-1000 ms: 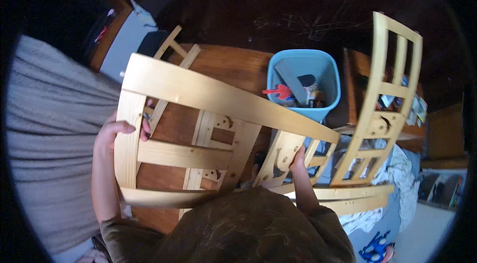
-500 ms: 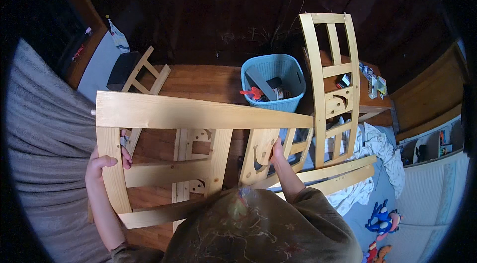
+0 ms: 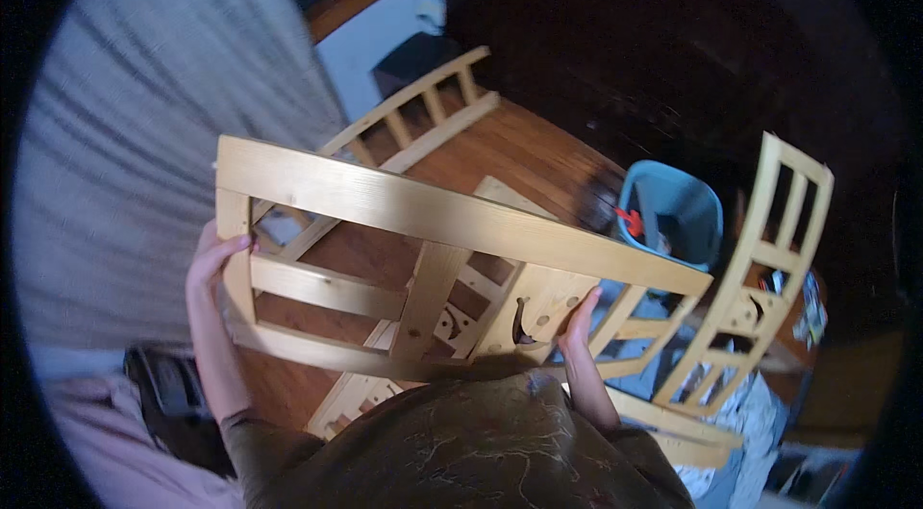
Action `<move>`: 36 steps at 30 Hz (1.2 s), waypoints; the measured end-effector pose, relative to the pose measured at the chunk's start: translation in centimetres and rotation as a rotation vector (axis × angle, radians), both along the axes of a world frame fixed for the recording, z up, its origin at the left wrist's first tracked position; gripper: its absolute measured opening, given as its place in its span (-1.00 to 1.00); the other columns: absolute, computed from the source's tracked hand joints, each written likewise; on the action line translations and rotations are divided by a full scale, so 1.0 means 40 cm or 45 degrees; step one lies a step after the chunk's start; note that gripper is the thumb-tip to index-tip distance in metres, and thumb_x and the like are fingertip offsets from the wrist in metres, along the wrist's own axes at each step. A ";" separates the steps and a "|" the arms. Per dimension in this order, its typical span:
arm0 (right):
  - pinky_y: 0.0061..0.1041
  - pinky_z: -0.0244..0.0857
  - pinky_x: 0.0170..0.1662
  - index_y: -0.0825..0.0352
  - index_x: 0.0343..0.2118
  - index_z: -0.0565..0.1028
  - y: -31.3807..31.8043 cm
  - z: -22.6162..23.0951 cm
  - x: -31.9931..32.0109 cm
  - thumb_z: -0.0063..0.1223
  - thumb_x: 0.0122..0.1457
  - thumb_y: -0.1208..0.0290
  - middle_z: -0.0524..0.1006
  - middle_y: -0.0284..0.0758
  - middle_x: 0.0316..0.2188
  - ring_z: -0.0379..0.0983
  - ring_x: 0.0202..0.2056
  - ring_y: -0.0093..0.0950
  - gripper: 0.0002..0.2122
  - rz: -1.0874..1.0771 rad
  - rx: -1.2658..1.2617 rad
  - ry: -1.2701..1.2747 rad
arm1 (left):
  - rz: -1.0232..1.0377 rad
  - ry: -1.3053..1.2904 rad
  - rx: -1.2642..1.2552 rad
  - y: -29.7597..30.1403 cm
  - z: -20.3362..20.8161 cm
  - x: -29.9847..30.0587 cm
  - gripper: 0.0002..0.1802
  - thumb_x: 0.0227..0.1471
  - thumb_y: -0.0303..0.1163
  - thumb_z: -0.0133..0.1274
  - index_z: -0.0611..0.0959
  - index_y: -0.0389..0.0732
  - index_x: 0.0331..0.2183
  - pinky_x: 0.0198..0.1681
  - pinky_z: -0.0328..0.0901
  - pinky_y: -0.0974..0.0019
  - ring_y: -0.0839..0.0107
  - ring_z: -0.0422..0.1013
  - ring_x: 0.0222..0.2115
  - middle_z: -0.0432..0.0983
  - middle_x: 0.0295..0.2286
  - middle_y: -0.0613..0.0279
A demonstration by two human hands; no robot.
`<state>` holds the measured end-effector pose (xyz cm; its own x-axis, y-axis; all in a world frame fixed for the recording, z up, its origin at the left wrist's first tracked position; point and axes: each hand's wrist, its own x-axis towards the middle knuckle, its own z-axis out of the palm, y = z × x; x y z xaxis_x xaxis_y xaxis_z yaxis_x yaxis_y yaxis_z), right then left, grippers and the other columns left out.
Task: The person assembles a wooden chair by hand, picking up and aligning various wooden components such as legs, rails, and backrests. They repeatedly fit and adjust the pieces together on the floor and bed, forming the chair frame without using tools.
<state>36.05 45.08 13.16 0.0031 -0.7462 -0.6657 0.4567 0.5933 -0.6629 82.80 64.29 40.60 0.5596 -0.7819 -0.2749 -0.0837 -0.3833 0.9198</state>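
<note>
A pale wooden frame panel [image 3: 423, 211] with crossbars and a smiley cutout board is held up in front of my body, its long top rail sloping down to the right. My left hand [image 3: 216, 264] is closed round the frame's left end rail. On the cutout board's right edge my right hand [image 3: 580, 322] grips, thumb pointing up. The fingers behind the wood are partly hidden. A similar wooden panel [image 3: 726, 355] with a smiley cutout leans upright at the right. Beneath the held panel, another wooden panel [image 3: 351, 398] lies partly covered on the floor.
A wooden ladder-like frame [image 3: 442, 132] rests on the wooden floor near a dark box [image 3: 415, 62]. A blue basket [image 3: 687, 206] holds a red object and other items. Grey curtains [image 3: 183, 48] hang at the left, with a black bag [image 3: 163, 394] below. Loose planks [image 3: 687, 451] lie at the lower right.
My view has swung to the left, so the basket and leaning panel appear further right. The held panel now tilts more steeply down to the right; both hands keep their grip.
</note>
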 end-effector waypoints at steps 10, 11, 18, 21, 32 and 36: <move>-0.40 0.23 -0.10 0.58 -0.08 0.27 -0.104 0.094 0.163 -0.20 0.15 -0.02 0.39 -0.14 -0.16 0.35 -0.17 -0.33 -0.40 0.529 -0.253 0.198 | 0.807 -0.660 0.089 0.225 -0.169 -0.014 -0.46 -0.15 -0.22 0.20 0.45 -0.36 -0.18 -0.19 0.25 0.38 0.48 0.35 -0.31 0.47 -0.32 0.20; -0.40 0.23 -0.11 0.57 -0.08 0.28 -0.137 0.081 0.165 -0.19 0.14 -0.02 0.39 -0.14 -0.17 0.35 -0.18 -0.33 -0.40 0.594 -0.279 0.182 | 0.907 -0.691 0.053 0.237 -0.185 -0.032 -0.47 -0.16 -0.23 0.21 0.45 -0.35 -0.18 -0.19 0.25 0.38 0.48 0.35 -0.31 0.47 -0.32 0.21; -0.38 0.22 -0.12 0.52 -0.11 0.29 -0.153 0.066 0.205 -0.19 0.15 -0.01 0.40 -0.17 -0.19 0.34 -0.19 -0.36 -0.45 0.806 -0.488 0.062 | 1.197 -0.863 -0.063 0.413 -0.333 -0.154 -0.39 -0.13 -0.40 0.16 0.31 -0.31 -0.03 -0.07 0.19 0.37 0.40 0.30 -0.16 0.37 -0.16 0.13; -0.36 0.19 -0.09 0.52 -0.08 0.27 -0.169 0.105 0.239 -0.23 0.16 -0.01 0.38 -0.16 -0.15 0.32 -0.16 -0.34 -0.44 0.937 -0.608 -0.064 | 1.274 -1.050 -0.347 0.407 -0.317 -0.189 -0.30 -0.17 -0.51 0.15 0.24 -0.30 0.03 0.01 0.13 0.34 0.37 0.24 -0.07 0.28 -0.07 0.11; -0.33 0.03 0.06 0.43 0.04 0.15 -0.218 0.070 0.414 -0.28 0.16 -0.06 0.26 -0.17 -0.02 0.19 -0.01 -0.32 -0.40 1.003 -0.587 -0.099 | 1.139 -1.187 -0.257 0.363 -0.252 0.036 -0.19 -0.29 -0.65 0.08 0.18 -0.28 0.07 0.07 0.07 0.33 0.33 0.18 0.00 0.24 -0.03 0.12; -0.29 -0.02 0.10 0.40 0.08 0.10 -0.176 0.014 0.569 -0.36 0.17 -0.05 0.22 -0.15 0.01 0.14 0.03 -0.31 -0.41 0.964 -0.398 -0.148 | 1.133 -1.025 -0.277 0.328 -0.286 0.250 -0.22 -0.31 -0.62 0.07 0.21 -0.30 0.05 0.04 0.09 0.36 0.39 0.22 -0.04 0.29 -0.07 0.15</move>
<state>58.79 38.06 13.72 0.6357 -0.6649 -0.3922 0.0833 0.5642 -0.8214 92.81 77.43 29.17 0.8735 -0.0250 0.4862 -0.4460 -0.4417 0.7785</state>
